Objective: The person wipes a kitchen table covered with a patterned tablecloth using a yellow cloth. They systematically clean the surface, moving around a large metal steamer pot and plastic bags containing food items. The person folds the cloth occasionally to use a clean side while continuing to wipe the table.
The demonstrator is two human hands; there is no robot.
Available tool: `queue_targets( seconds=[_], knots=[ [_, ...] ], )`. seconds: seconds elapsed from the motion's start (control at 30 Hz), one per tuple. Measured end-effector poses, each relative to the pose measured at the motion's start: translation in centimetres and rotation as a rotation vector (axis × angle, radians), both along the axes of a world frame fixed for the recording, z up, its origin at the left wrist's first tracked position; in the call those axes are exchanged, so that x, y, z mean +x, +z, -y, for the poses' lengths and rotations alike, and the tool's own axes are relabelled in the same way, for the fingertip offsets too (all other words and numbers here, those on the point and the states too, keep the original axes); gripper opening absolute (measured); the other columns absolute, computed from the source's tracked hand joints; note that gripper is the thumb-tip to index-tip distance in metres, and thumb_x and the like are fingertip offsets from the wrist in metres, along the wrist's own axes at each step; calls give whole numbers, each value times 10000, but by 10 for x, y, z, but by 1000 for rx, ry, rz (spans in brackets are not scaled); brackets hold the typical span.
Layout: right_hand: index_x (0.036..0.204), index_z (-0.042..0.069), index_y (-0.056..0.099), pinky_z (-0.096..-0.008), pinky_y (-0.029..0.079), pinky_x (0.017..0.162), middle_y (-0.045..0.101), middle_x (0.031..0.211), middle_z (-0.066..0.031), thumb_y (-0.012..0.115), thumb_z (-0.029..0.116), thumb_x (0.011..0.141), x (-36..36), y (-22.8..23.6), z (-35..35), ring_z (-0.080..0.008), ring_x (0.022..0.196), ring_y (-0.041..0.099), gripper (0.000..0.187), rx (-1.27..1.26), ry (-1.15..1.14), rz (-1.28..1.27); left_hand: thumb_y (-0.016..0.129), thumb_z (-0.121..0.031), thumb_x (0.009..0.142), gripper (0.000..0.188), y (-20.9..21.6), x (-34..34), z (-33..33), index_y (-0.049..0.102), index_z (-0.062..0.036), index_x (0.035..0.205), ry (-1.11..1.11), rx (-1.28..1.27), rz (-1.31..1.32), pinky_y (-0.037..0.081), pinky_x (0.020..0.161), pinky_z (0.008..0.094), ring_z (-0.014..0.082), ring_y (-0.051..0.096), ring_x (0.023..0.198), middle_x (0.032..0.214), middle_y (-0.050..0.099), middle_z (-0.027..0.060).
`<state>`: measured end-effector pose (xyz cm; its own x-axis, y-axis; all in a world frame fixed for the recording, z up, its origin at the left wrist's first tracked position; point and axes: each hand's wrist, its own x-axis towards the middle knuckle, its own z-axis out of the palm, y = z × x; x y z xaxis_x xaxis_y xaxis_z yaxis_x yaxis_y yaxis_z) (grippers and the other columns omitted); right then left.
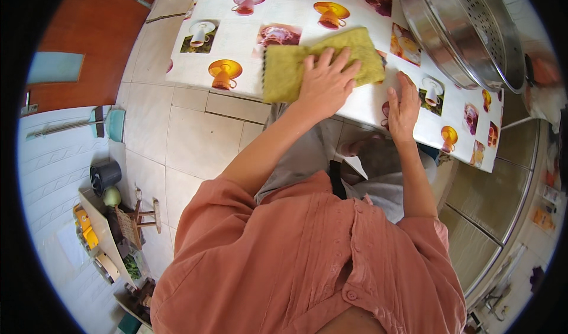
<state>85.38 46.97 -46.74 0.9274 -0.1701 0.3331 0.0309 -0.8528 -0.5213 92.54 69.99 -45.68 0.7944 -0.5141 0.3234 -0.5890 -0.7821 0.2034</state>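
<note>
Clearly, a yellow-green cloth [319,62] is pressed flat on the table's patterned cover [248,35] near its front edge, under the left hand [325,86], whose fingers are spread wide rather than closed around it. The right hand [403,106] is laid open on the cover just beside. The cloth is judged soft, light and limp; it is best held down by the palm or gathered at its middle. A steel steamer [467,32] is stood further back.
</note>
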Motion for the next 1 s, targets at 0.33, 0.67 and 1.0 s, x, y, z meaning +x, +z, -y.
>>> queue_targets(
  seconds=[0.33, 0.67, 1.0],
  knots=[
    [1346, 41, 633, -433, 478, 1051, 639, 1331, -179, 721, 227, 954, 42, 30, -27, -387, 1229, 607, 443, 29, 17, 26, 577, -341, 1016, 453, 6, 54, -74, 602, -147, 1425, 149, -217, -14, 358, 1138, 536, 314, 517, 1384, 1489, 590, 94],
    [1535, 410, 515, -654, 239, 1233, 387, 1672, -34, 482, 580, 1041, 106, 10, -87, -294, 1554, 318, 524, -480, 415, -85, 563, -347, 1031, 496, -30, 65, -131, 544, -95, 1458, 414, -62, 41, 267, 1186, 515, 350, 399, 1470, 1563, 486, 149],
    [1554, 325, 490, -646, 354, 1147, 394, 1655, -103, 581, 439, 1024, 165, 6, -43, -355, 1496, 390, 550, -288, -121, -76, 563, -370, 1036, 521, -21, 64, -126, 523, -94, 1476, 431, -49, -14, 252, 1190, 513, 342, 388, 1475, 1574, 472, 139]
  ],
)
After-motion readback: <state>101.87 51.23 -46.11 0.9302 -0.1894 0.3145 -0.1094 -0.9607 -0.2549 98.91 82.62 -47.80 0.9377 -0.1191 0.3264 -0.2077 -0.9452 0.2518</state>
